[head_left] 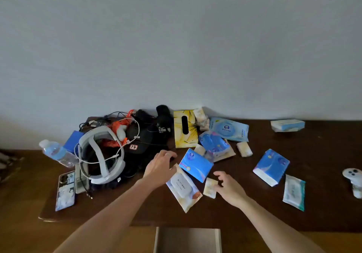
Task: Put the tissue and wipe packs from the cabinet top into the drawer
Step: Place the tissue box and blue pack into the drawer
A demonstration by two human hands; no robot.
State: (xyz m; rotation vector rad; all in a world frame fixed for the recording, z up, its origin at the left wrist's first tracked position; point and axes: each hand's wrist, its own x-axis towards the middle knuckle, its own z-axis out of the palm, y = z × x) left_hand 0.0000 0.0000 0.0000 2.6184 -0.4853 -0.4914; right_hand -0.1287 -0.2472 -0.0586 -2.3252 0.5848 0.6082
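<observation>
Several tissue and wipe packs lie on the dark brown cabinet top [244, 213]. My left hand [159, 168] grips the top edge of a white wipe pack [183, 189] with a hard lid. My right hand [228, 188] pinches the right edge of a small pale yellow tissue pack [210, 187]. Between my hands lies a blue tissue pack [195, 164]. Another blue pack [271, 166] and a teal wipe pack [293, 192] lie to the right. The open drawer [188, 239] shows at the bottom, its inside pale and bare where visible.
Further back sit a yellow tissue box [185, 128], a round-labelled blue wipe pack [228, 129], a crumpled blue pack [213, 144] and a pack at the far right [287, 125]. On the left are a white headset [101, 154], cables, a water bottle [54, 152] and a phone [65, 191]. A white controller [353, 180] lies at the right edge.
</observation>
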